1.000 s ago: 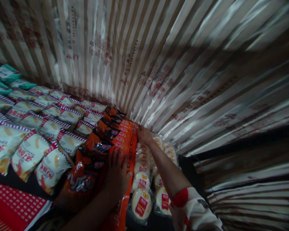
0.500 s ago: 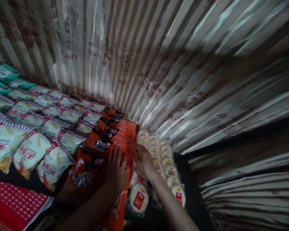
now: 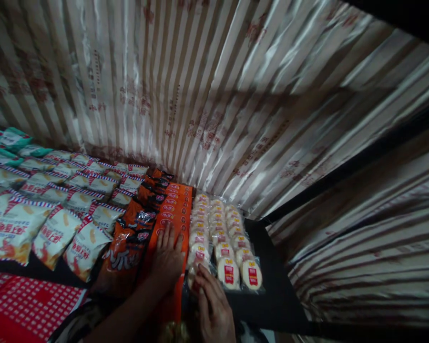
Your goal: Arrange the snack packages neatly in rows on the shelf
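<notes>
My left hand (image 3: 168, 257) lies open, fingers spread, palm down on a flat orange packaging strip (image 3: 177, 202) printed with ovals and circles. Immediately right of it are three rows of clear-wrapped round white crackers (image 3: 229, 274) with red and yellow labels. My right hand (image 3: 216, 309) is at the front end of the leftmost row. Its fingers are stretched out and touch the front cracker packet (image 3: 193, 278), which they partly cover. To the left of the strip stand orange and black snack bags (image 3: 123, 252) in a line.
White snack bags (image 3: 80, 247) with striped tops fill rows at left, green bags (image 3: 14, 138) behind them. A red perforated basket (image 3: 39, 305) sits at the lower left. Striped plastic sheeting (image 3: 186, 95) rises behind the black shelf (image 3: 268, 286), with a dark bar (image 3: 325, 181) at right.
My right hand has moved from the middle of the leftmost cracker row toward me, to its front end. My left hand stays on the orange strip. The view has shifted slightly.
</notes>
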Available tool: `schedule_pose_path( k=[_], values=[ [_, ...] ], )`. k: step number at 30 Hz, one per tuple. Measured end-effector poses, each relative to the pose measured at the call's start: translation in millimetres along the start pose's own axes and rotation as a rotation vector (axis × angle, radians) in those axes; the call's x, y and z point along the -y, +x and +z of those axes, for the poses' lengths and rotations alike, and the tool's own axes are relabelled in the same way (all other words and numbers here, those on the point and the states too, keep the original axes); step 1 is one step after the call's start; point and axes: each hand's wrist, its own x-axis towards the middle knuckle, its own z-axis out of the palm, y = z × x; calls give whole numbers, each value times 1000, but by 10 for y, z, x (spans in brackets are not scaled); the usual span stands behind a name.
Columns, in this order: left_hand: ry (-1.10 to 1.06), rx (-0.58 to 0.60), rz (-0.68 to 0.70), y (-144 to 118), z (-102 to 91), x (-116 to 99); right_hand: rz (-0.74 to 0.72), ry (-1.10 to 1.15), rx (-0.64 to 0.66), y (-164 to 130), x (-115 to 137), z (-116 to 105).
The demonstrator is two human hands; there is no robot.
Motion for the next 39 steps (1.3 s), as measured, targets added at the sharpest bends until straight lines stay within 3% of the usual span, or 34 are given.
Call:
schedule_pose_path(
  k=[5,9,19,25,30,39],
  values=[
    [59,-52,47,-177,-79,-135,117,85,-140,-199,101,-40],
    [69,-40,45,-431,-151,-214,139,104,-155,-273,160,-98],
    [136,-189,173,-826,-86,25,235,273,-266,-438,294,-93],
    [134,-90,124,-930,-259,39,269,343,-275,-605,380,-30],
    [106,2,67,-1017,-269,27,308,365,-268,-768,406,25],
    [97,209,-37,-1014,-454,-107,352,394,-220,-936,459,69]
  ],
)
